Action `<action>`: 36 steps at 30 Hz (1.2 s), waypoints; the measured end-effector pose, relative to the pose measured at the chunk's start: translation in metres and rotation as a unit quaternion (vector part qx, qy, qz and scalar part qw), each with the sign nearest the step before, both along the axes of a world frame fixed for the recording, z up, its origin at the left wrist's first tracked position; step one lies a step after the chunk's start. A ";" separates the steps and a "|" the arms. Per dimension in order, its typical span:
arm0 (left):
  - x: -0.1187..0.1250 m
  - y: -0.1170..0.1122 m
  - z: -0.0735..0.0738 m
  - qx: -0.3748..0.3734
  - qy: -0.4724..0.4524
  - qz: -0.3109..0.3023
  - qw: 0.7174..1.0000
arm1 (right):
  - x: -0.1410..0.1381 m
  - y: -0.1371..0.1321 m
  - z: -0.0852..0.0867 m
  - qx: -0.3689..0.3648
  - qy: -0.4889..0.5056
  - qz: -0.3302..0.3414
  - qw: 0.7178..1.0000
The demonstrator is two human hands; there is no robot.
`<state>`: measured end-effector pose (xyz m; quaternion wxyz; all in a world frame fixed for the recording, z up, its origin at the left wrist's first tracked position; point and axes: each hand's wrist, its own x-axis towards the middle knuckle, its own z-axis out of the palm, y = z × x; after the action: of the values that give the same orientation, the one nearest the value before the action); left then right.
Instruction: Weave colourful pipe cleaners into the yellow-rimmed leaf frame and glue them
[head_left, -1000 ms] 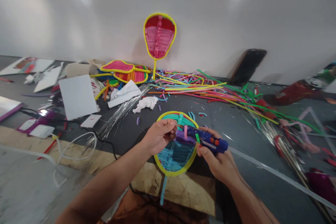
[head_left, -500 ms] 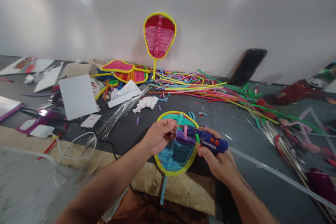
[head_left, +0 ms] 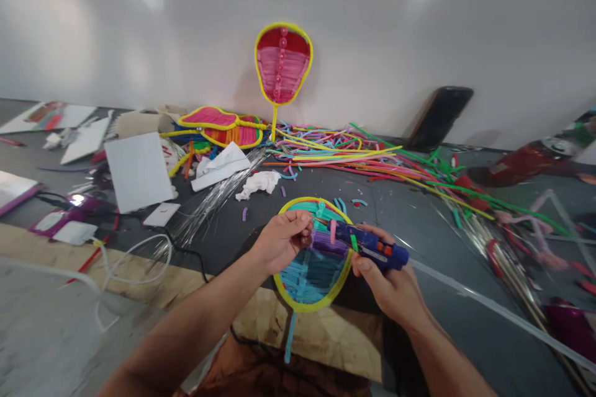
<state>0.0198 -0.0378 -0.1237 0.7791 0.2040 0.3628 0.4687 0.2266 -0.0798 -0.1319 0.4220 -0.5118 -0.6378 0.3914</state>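
In my right hand [head_left: 388, 282] is a dark blue glue gun [head_left: 370, 245] with a pink band and a green band round it. Its nozzle points left, and a long clear glue stick [head_left: 447, 279] trails from its back. My left hand [head_left: 286, 239] pinches with thumb and forefinger near the nozzle; whatever it holds is too small to make out. Below both hands lies a fan-shaped piece [head_left: 298, 282] in teal, purple and blue with a yellow rim and a light blue stem [head_left: 289, 338]. My hands and the glue gun hide part of it.
A pink fan-shaped piece [head_left: 291, 68] stands against the wall. Behind the work lie many coloured pipe cleaners [head_left: 335, 149], crumpled tissue [head_left: 258, 185] and a white card [head_left: 138, 172]. A phone [head_left: 440, 116] leans at right, near a drink can [head_left: 526, 161]. Cables [head_left: 139, 279] run at left.
My right hand has drawn the glue gun slightly right and down, away from my left fingers. The left hand stays almost where it was.
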 end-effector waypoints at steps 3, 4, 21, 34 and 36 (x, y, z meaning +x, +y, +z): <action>-0.001 0.000 0.000 0.012 0.033 0.006 0.999 | 0.000 0.001 0.003 0.009 0.017 -0.014 1.000; -0.002 0.001 0.000 0.027 0.061 0.010 0.998 | 0.000 0.002 0.005 0.014 0.028 -0.023 0.999; 0.004 0.053 -0.001 0.428 0.662 -0.083 0.610 | 0.023 0.010 0.017 0.017 0.226 -0.171 0.959; 0.002 0.048 -0.012 0.445 0.672 -0.101 0.584 | 0.021 0.009 0.031 0.011 0.166 -0.158 0.973; 0.002 0.048 -0.012 0.449 0.673 -0.102 0.578 | 0.021 0.009 0.032 0.013 0.159 -0.149 0.976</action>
<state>0.0220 0.0100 -0.1357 0.1623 0.8207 0.5030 0.2172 0.2480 -0.0706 -0.0995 0.5779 -0.5270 -0.4842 0.3922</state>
